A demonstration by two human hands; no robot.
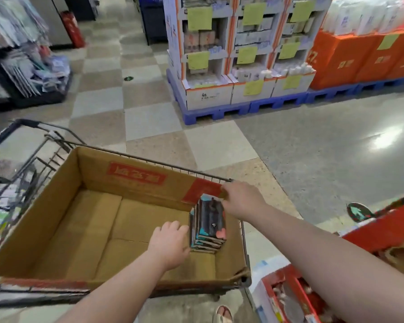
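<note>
Since the stack of flat dark packets (209, 226) lies in the far right corner of the cardboard box (56, 201), which rides in the shopping cart (30, 123), squaring it up calls for pressure from two sides at once. The left hand (170, 243) rests against the stack's left side, fingers loosely bent and holding nothing; it should push flat toward the box's right wall. The right hand (240, 199) sits at the stack's far end by the red rim (whether it pinches rim or packet cannot be told) and should steady the top packet against sliding.
</note>
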